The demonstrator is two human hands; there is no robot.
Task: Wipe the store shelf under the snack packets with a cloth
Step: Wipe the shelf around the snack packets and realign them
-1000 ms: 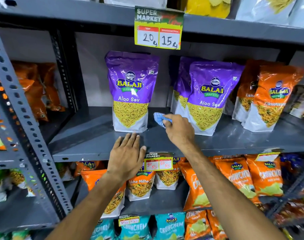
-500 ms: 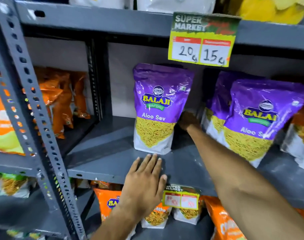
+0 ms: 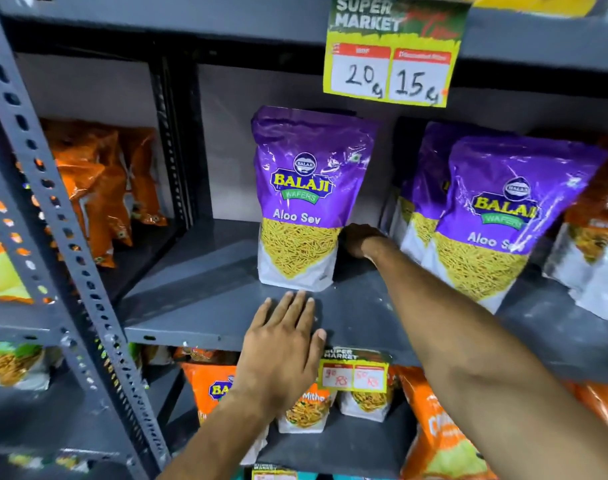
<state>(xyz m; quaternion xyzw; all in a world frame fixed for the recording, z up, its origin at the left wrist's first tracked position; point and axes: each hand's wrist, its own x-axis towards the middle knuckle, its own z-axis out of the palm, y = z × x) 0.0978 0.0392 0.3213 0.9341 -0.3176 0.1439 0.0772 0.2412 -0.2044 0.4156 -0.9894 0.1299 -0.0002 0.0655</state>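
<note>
**Right arm reaches deep between the purple packets while the left hand lies flat on the shelf edge**

At the far left a perforated grey upright slants across the view; behind it orange packets stand in the neighbouring bay; next comes the grey shelf, bare along its left part, with pale specks on its surface towards the right. The left hand lies palm down on the shelf's front edge, fingers straight, close together and pointing to the back, thumb spread to the right over the lip; it grips nothing; its forearm rises from the lower middle of the view. Just beyond its fingertips stands the left purple Aloo Sev packet, upright on the shelf. Below the lip hangs a small price tag, just right of the thumb, over orange packets on the lower shelf. The right arm stretches from the lower right corner diagonally up and left, nearly straight, across the shelf; the right hand sits in shadow at the back, in the gap between the left packet and the right purple packets, wrist bent, touching or nearly touching the left packet's side; its fingers are hidden, so whether they are curled on anything cannot be told, and the cloth is not visible. Above hangs a large yellow price sign reading 20 and 15; further orange packets stand at the far right.
</note>
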